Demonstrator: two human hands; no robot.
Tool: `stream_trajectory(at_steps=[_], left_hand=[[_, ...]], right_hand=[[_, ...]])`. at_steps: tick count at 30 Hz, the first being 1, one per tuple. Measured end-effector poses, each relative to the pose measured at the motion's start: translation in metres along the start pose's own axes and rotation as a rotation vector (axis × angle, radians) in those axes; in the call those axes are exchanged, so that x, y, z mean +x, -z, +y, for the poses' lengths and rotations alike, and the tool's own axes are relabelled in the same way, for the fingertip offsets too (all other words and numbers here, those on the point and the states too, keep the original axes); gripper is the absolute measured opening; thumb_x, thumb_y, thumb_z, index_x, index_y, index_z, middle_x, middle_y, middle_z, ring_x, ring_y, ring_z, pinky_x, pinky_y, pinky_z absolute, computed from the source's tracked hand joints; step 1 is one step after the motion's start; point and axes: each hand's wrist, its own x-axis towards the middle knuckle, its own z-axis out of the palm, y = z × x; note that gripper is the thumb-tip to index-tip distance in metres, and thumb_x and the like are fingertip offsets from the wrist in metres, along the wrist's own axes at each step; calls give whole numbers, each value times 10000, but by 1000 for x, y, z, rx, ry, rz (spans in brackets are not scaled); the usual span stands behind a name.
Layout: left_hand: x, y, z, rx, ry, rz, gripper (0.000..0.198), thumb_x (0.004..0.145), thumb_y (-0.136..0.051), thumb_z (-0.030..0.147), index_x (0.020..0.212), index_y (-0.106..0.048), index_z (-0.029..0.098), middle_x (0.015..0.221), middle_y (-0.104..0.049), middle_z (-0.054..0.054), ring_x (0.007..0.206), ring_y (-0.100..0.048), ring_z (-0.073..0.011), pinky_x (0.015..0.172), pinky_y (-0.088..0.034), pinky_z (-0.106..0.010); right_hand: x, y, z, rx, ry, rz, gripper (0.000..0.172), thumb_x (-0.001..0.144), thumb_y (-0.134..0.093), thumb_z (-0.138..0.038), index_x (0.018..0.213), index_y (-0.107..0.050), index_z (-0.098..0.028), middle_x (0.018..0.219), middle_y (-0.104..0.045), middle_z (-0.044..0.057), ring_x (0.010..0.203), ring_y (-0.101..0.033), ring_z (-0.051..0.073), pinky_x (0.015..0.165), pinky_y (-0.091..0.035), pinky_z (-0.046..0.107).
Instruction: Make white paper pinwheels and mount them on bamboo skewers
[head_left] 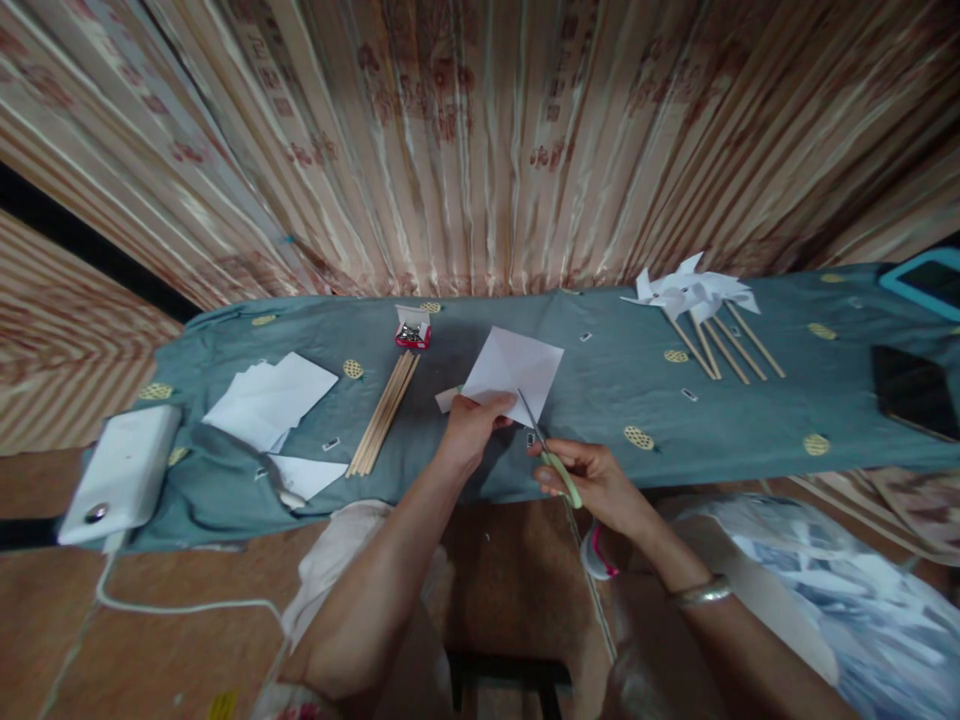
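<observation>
My left hand (472,428) grips a square white sheet of paper (517,365) by its near left edge, above the table. Faint crease lines cross the sheet. In my right hand (589,478) is a pair of scissors (538,432) with pale green handles. Its blades point away from me and lie at the near corner of the paper; whether they are parted I cannot tell. Partly hidden behind my left hand, another pale paper piece (444,400) sticks out.
A bundle of wooden sticks (384,415), a small red box of metal pins (413,330) and stacked white paper (274,395) lie left. Several paper pinwheels on sticks (697,295) lie right, before a dark phone (915,390). A white device (124,475) with a cable stands far left.
</observation>
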Motion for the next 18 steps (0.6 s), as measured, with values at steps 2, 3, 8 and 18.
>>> stream_trajectory(at_steps=[2, 3, 8, 18], left_hand=[[0, 0, 0, -1, -1, -15, 230, 471, -795, 257, 640, -691, 140, 655, -677, -18, 595, -583, -138, 541, -434, -244], [-1, 0, 0, -2, -1, -22, 234, 469, -795, 256, 644, -690, 141, 654, -676, -17, 593, -582, -137, 541, -433, -243], [-1, -1, -1, -1, -8, -44, 233, 467, -793, 252, 637, -676, 142, 635, -660, -9, 569, -562, -126, 528, -415, -235], [0, -1, -1, 2, -9, -41, 246, 459, -798, 263, 639, -674, 150, 637, -660, -9, 561, -558, -125, 531, -419, -240]], right_hand=[[0, 0, -1, 2, 6, 3, 467, 597, -819, -500, 887, -717, -148, 521, -514, -65, 499, -435, 72, 483, -364, 221], [0, 0, -1, 5, 6, 5, 469, 593, -820, -502, 883, -715, -148, 524, -519, -65, 500, -438, 71, 485, -367, 222], [0, 0, -3, 11, -5, 10, 476, 576, -830, -497, 879, -715, -149, 538, -540, -60, 505, -457, 73, 498, -391, 227], [0, -1, -2, 19, 1, 2, 474, 588, -824, -503, 895, -725, -156, 524, -519, -66, 493, -448, 68, 484, -382, 220]])
